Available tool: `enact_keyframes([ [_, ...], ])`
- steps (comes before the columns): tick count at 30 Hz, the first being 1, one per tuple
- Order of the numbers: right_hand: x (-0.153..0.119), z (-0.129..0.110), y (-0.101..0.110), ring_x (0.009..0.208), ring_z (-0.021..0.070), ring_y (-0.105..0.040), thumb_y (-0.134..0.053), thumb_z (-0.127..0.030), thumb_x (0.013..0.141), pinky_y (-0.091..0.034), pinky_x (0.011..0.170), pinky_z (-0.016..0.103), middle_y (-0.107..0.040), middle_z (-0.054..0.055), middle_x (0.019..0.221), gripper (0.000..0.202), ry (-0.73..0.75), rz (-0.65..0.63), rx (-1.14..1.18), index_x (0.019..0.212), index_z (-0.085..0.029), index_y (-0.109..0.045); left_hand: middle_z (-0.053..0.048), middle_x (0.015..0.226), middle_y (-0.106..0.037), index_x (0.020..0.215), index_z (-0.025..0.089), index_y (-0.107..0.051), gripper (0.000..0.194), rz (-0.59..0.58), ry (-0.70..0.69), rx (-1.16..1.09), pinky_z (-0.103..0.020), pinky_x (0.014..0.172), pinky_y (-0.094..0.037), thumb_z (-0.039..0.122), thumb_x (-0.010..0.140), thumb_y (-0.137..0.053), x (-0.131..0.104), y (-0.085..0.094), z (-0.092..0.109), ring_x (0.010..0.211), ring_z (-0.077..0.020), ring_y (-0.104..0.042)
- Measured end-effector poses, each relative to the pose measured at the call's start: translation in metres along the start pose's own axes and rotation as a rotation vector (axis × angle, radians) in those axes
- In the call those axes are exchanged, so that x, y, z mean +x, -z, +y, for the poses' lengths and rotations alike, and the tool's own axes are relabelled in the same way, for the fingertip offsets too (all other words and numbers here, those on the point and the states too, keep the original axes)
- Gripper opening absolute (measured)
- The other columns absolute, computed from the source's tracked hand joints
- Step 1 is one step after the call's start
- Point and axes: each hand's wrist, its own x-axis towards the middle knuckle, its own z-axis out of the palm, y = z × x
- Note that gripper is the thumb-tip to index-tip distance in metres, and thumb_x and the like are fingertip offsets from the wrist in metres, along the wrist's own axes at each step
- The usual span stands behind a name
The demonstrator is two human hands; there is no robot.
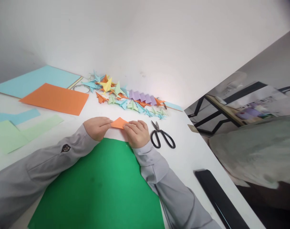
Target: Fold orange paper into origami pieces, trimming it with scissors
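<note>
Head: small peaked orange paper (pixel 119 122)

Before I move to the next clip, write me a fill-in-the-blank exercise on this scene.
1. The left hand and right hand hold a folded paper coloured ____.
2. The scissors lie to the ____ of the right hand.
3. The scissors' handles are ____.
4. The large sheet nearest the camera is ____.

Missing words: orange; right; black; green.

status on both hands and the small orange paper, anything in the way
Left hand and right hand: pinching opposite ends of small orange paper. Paper: folded, peaked at top. Scissors: beside right hand, not touching paper.
</note>
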Motion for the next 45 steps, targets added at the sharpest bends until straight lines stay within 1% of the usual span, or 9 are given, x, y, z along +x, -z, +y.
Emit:
enact_keyframes([
  [6, 0.006, -0.015, -0.002, 0.078, 0.013, -0.061, -0.052, -0.012, 0.081, -0.035, 0.087, 0.033, -0.071, -0.001, 0.076, 0.012, 0.111, 0.085, -0.06, 0.082, -0.019, -0.062, -0.006, 0.099, -0.069, 0.077, 0.019, -0.063, 0.019, -0.14, -0.006, 0.128, -0.038, 0.083, -0.045, 0.013, 0.078, -0.045, -0.001, -0.005, 0.007, 0.094, -0.021, -0.062],
  [12, 0.007, -0.023, -0.001, 0.079, 0.0137, -0.061, -0.054, -0.013, 0.08, -0.036, 0.086, 0.034, -0.071, -0.001, 0.077, 0.009, 0.097, 0.092, -0.018, 0.083, -0.018, -0.061, -0.006, 0.102, -0.068, 0.081, 0.018, -0.064, 0.016, -0.131, -0.061, 0.123, -0.039, 0.087, -0.042, 0.015, 0.077, -0.048, 0.003, -0.004, 0.016, 0.096, -0.0216, -0.059],
  [19, 0.003, -0.011, -0.004, 0.076, 0.0162, -0.062, -0.055, -0.01, 0.076, -0.037, 0.081, 0.035, -0.071, 0.0, 0.073, 0.012, -0.015, 0.165, -0.052, 0.081, -0.017, -0.063, -0.005, 0.102, -0.068, 0.073, 0.017, -0.063, 0.013, -0.1, -0.075, 0.211, -0.044, 0.086, -0.041, 0.017, 0.075, -0.051, 0.0, 0.0, -0.003, 0.096, -0.0246, -0.06],
  [21, 0.001, -0.006, -0.004, 0.076, 0.0167, -0.062, -0.054, -0.01, 0.075, -0.037, 0.08, 0.035, -0.071, 0.0, 0.074, 0.013, -0.04, 0.162, -0.072, 0.081, -0.018, -0.063, -0.005, 0.104, -0.068, 0.074, 0.02, -0.064, 0.014, -0.176, -0.055, 0.219, -0.043, 0.086, -0.041, 0.019, 0.075, -0.05, 0.0, 0.004, -0.012, 0.096, -0.0231, -0.06],
  [25, -0.006, 0.006, -0.003, 0.077, 0.0173, -0.061, -0.052, -0.009, 0.073, -0.036, 0.079, 0.035, -0.072, 0.0, 0.076, 0.018, -0.075, 0.137, -0.112, 0.082, -0.019, -0.064, -0.004, 0.105, -0.068, 0.07, 0.022, -0.065, 0.015, -0.311, 0.198, 0.153, -0.044, 0.091, -0.039, 0.022, 0.074, -0.05, 0.0, 0.015, -0.03, 0.099, -0.0229, -0.06],
  [30, -0.01, 0.019, 0.0, 0.071, 0.0172, -0.062, -0.052, -0.01, 0.074, -0.038, 0.073, 0.033, -0.071, 0.0, 0.069, 0.015, -0.141, 0.201, -0.199, 0.077, -0.018, -0.065, -0.009, 0.101, -0.069, 0.063, 0.019, -0.066, 0.014, -0.205, 0.541, -0.002, -0.044, 0.088, -0.043, 0.025, 0.069, -0.054, -0.003, 0.022, -0.041, 0.095, -0.0267, -0.062],
  [33, -0.006, 0.015, 0.003, 0.071, 0.0173, -0.062, -0.055, -0.009, 0.074, -0.039, 0.072, 0.032, -0.071, 0.001, 0.069, 0.014, -0.126, 0.239, -0.214, 0.078, -0.018, -0.064, -0.012, 0.093, -0.07, 0.064, 0.016, -0.068, 0.017, -0.08, 0.884, -0.28, -0.037, 0.076, -0.051, 0.029, 0.067, -0.057, 0.005, 0.018, -0.018, 0.083, -0.0253, -0.066],
  [38, 0.005, -0.012, 0.01, 0.079, 0.0168, -0.064, -0.059, -0.007, 0.073, -0.04, 0.081, 0.034, -0.072, 0.001, 0.079, 0.018, -0.028, 0.218, -0.114, 0.087, -0.017, -0.063, -0.011, 0.066, -0.068, 0.068, 0.01, -0.066, 0.034, -0.029, 1.518, -1.116, -0.034, 0.059, -0.056, 0.043, 0.062, -0.068, 0.026, 0.009, 0.032, 0.065, -0.0232, -0.067],
  [45, 0.006, -0.026, 0.012, 0.081, 0.0163, -0.064, -0.06, -0.011, 0.077, -0.043, 0.08, 0.034, -0.072, 0.003, 0.082, 0.011, 0.141, 0.15, 0.027, 0.087, -0.015, -0.063, -0.01, 0.074, -0.07, 0.071, 0.008, -0.064, 0.018, 0.26, 1.587, -1.492, -0.042, 0.077, -0.055, 0.023, 0.065, -0.071, 0.028, 0.008, 0.026, 0.079, -0.0237, -0.067],
])
